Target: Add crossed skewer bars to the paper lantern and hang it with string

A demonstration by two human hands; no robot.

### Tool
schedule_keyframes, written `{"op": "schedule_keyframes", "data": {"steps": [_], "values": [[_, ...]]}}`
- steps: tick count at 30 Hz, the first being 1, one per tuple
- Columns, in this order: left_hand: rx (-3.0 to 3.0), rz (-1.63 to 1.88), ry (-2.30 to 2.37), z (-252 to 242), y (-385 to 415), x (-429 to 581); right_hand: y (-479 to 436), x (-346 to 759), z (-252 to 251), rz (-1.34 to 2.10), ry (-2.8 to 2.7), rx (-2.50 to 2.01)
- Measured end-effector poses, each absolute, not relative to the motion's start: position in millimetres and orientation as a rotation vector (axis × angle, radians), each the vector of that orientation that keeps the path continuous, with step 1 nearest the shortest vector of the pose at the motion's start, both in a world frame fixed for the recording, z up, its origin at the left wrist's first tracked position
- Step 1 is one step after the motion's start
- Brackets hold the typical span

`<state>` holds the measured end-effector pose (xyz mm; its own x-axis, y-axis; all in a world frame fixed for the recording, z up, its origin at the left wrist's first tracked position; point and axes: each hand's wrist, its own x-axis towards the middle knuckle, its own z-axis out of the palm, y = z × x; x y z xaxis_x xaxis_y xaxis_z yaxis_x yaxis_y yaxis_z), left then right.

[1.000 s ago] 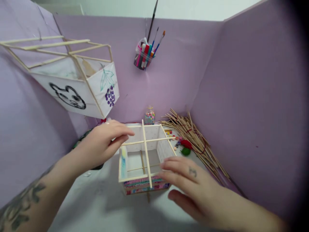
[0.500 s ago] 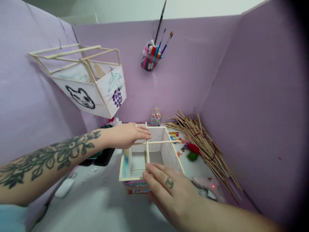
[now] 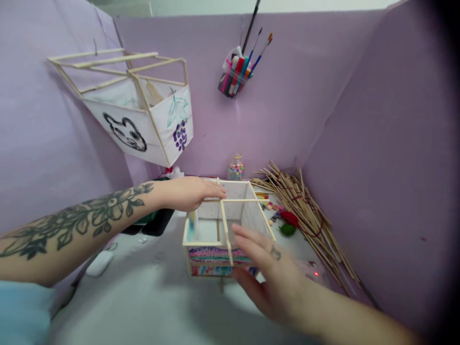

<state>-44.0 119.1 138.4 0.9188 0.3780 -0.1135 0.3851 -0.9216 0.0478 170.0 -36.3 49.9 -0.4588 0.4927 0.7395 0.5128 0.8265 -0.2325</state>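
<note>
Hands framed one paper box (image 3: pixel 215 230) that sat on the grey table (image 3: pixel 143 297), near its middle, open side up. We set our left hand (image 3: pixel 187 192) on the far left corner of its rim, fingers (image 3: pixel 212 190) together and laid flat across the stick edge, not curled around it. Our right hand (image 3: pixel 268 273) cupped the near right corner, fingers (image 3: pixel 247 239) spread apart over the rim and the thumb below against the striped front panel. The box looked roughly square, so we could not name a long axis; its coloured striped face pointed toward us. Two thin sticks crossed over its open top, one running away from us, one across. We counted one larger paper lantern (image 3: pixel 143 120) hanging at the left wall, one cup of brushes (image 3: pixel 235 79) on the back wall, one small jar (image 3: pixel 235 168), and one loose heap of sticks (image 3: pixel 305 211) at the right.
</note>
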Motion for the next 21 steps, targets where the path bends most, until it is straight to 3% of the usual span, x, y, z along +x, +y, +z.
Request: {"op": "schedule_keyframes", "data": {"steps": [21], "values": [[3.061, -0.11, 0.45, 134, 125, -49, -34, 160, 74, -0.173, -2.261, -0.729]]}}
